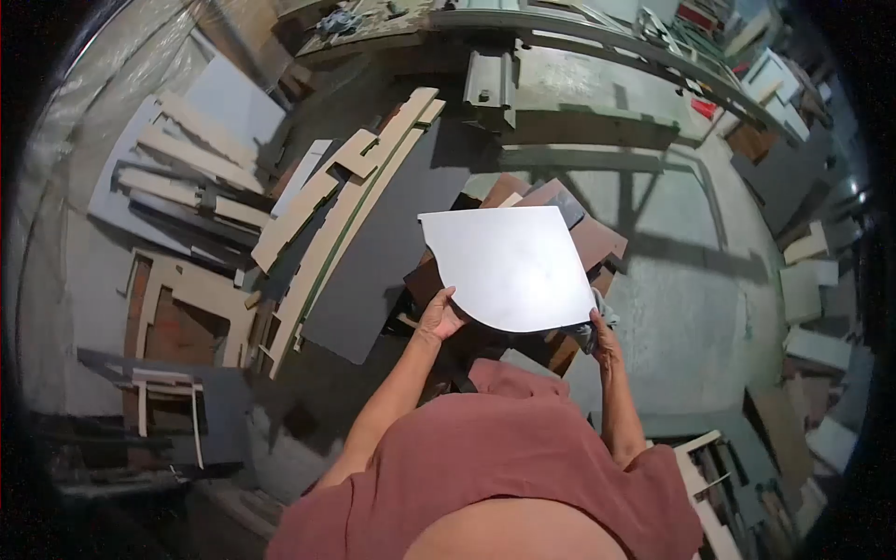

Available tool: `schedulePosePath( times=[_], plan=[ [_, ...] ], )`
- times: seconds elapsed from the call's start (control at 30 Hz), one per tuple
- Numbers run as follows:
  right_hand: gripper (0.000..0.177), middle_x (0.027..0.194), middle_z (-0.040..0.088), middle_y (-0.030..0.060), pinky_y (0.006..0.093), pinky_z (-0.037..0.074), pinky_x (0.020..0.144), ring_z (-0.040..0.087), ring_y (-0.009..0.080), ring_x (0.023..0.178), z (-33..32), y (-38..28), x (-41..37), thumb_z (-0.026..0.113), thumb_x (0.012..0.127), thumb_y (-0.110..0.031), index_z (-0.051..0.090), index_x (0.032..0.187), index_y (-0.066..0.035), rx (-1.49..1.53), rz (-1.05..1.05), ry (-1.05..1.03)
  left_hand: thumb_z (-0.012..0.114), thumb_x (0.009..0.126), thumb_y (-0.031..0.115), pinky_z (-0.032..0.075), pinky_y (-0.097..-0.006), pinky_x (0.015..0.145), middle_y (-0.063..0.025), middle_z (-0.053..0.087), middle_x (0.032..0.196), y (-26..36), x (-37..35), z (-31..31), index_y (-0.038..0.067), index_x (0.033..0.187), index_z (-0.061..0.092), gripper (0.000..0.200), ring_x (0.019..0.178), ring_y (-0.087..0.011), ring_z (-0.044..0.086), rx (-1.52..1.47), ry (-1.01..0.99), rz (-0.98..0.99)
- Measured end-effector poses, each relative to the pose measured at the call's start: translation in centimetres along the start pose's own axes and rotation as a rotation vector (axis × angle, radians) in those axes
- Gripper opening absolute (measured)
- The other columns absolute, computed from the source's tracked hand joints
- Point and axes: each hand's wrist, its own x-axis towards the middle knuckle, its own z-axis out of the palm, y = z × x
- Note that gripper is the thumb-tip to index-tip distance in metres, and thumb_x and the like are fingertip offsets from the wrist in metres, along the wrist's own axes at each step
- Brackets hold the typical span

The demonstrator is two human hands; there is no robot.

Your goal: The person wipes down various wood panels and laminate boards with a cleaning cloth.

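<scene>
A white panel [509,261] with one curved edge is held out in front of my body, its bright face up. My left hand [441,315] grips its near left edge, thumb on top and fingers mostly hidden underneath. At the near right corner my right hand [605,338] grips the same panel, with a bunched grey cloth [588,336] close by the fingers. Below the panel lies a pile of brown and pinkish board pieces [602,245], partly covered by it.
A large dark grey board [397,233] lies to the left, with long pale cut strips [350,229] along it. More offcuts [196,149] are stacked at the far left. A metal-framed machine bed [597,84] runs across the back. Board scraps [817,345] line the right side.
</scene>
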Motion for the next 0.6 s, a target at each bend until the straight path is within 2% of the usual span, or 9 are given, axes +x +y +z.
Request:
schedulePosePath(
  times=[0.03, 0.07, 0.13, 0.17, 0.2, 0.27, 0.47, 0.5, 0.6],
  plan=[
    [0.057, 0.114, 0.048, 0.0121, 0.0299, 0.039, 0.086, 0.047, 0.0215, 0.104, -1.0, -0.4, 1.6, 0.056, 0.078, -0.036, 0.04, 0.117, 0.004, -0.054, 0.014, 0.009, 0.053, 0.075, 0.023, 0.032, -0.0448, 0.091, -0.0092, 0.045, 0.114, -0.5, 1.5, -1.7, 0.006, 0.112, 0.042, 0.042, 0.107, -0.0258, 0.041, 0.001, 0.074, -0.049],
    [0.055, 0.113, 0.049, 0.0117, 0.0299, 0.039, 0.086, 0.047, 0.0212, 0.103, 1.7, -6.1, 9.8, 0.055, 0.079, -0.035, 0.042, 0.116, 0.004, -0.126, -0.176, -0.063, 0.056, 0.073, 0.031, 0.027, -0.0463, 0.094, -0.0104, 0.035, 0.125, 4.2, 8.1, 1.8, 0.007, 0.118, 0.038, 0.054, 0.115, -0.0275, 0.033, 0.114, -0.029, 0.023],
    [0.052, 0.113, 0.048, 0.0112, 0.031, 0.038, 0.087, 0.048, 0.0214, 0.103, 0.5, 0.6, 5.9, 0.053, 0.08, -0.033, 0.041, 0.116, 0.003, -0.162, -0.006, 0.036, 0.057, 0.072, 0.038, 0.021, -0.0467, 0.097, -0.0107, 0.024, 0.132, 1.1, 1.0, -1.3, 0.01, 0.124, 0.032, 0.064, 0.121, -0.032, 0.022, 0.204, 0.196, -0.034],
    [0.053, 0.116, 0.046, 0.0116, 0.0322, 0.037, 0.088, 0.046, 0.0216, 0.104, -4.8, 2.5, 5.7, 0.053, 0.08, -0.033, 0.04, 0.117, 0.004, -0.157, 0.107, 0.015, 0.056, 0.073, 0.04, 0.019, -0.0472, 0.098, -0.0106, 0.023, 0.133, -2.7, 0.5, -3.7, 0.011, 0.126, 0.029, 0.066, 0.121, -0.0343, 0.02, 0.132, 0.277, -0.088],
    [0.055, 0.118, 0.044, 0.0122, 0.0337, 0.037, 0.088, 0.045, 0.0226, 0.106, -4.2, 3.0, 4.2, 0.053, 0.08, -0.034, 0.038, 0.119, 0.003, -0.223, 0.163, 0.058, 0.055, 0.074, 0.042, 0.016, -0.0477, 0.099, -0.0106, 0.021, 0.134, -3.8, 0.1, -5.6, 0.013, 0.128, 0.026, 0.069, 0.122, -0.0366, 0.017, 0.107, 0.342, -0.112],
    [0.063, 0.119, 0.043, 0.0146, 0.0344, 0.037, 0.089, 0.044, 0.0249, 0.106, -7.1, 4.7, 6.2, 0.058, 0.077, -0.035, 0.036, 0.118, 0.006, -0.341, 0.182, 0.235, 0.055, 0.074, 0.043, 0.014, -0.0479, 0.099, -0.0129, 0.014, 0.136, -4.0, -0.6, -4.4, 0.014, 0.132, 0.016, 0.075, 0.124, -0.0379, 0.012, 0.122, 0.302, -0.129],
    [0.065, 0.12, 0.041, 0.0113, 0.0429, 0.036, 0.083, 0.041, 0.0274, 0.105, -4.8, 3.4, 7.2, 0.057, 0.076, -0.042, 0.034, 0.122, -0.004, -0.152, 0.269, 0.129, 0.055, 0.078, 0.033, 0.027, -0.0499, 0.094, -0.0171, 0.017, 0.134, -1.2, -0.4, -2.9, 0.011, 0.132, 0.011, 0.073, 0.115, -0.0396, 0.032, 0.053, 0.395, -0.069],
    [0.06, 0.114, 0.044, 0.0108, 0.0438, 0.041, 0.073, 0.046, 0.0278, 0.096, -9.4, 5.7, 11.0, 0.058, 0.075, -0.041, 0.036, 0.119, -0.006, -0.096, 0.217, 0.106, 0.055, 0.078, 0.03, 0.03, -0.0503, 0.092, -0.0175, 0.019, 0.134, -0.7, -0.7, -4.4, 0.011, 0.132, 0.011, 0.072, 0.111, -0.0399, 0.037, -0.021, 0.392, -0.043],
    [0.054, 0.11, 0.046, 0.0096, 0.0409, 0.042, 0.071, 0.048, 0.0264, 0.092, -7.6, 3.4, 8.6, 0.057, 0.077, -0.039, 0.04, 0.115, -0.005, -0.302, 0.324, 0.17, 0.056, 0.077, 0.024, 0.031, -0.0519, 0.09, -0.0165, 0.029, 0.13, 0.1, -1.4, -12.3, 0.012, 0.132, 0.008, 0.074, 0.106, -0.0408, 0.043, -0.326, 0.354, -0.005]
  ],
)
